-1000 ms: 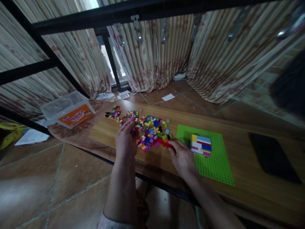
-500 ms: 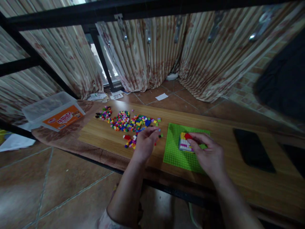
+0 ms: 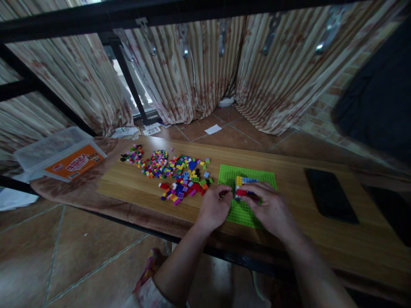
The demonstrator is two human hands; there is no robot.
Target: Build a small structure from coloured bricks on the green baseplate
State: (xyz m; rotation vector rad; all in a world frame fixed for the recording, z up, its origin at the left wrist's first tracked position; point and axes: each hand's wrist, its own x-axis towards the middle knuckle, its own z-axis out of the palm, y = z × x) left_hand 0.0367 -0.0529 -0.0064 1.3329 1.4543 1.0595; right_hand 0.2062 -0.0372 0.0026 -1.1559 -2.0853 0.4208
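Observation:
My right hand pinches a red brick between thumb and fingertips, over a small block build with yellow, blue and white parts. That build sits on a green studded baseplate and is partly covered by the hand. At the baseplate's left edge my left hand is closed in a pinch, close to the red brick; what its fingertips hold, if anything, I cannot make out. To its left lies a loose pile of coloured bricks.
The wooden tabletop carries a black flat slab at the right, with another dark flat object beyond. A clear plastic bin with an orange label stands far left. Striped curtains hang behind a black rail.
My left hand has moved right from the brick pile to the baseplate's edge. My right hand has brought the red brick to the build's left side. The view has shifted slightly right.

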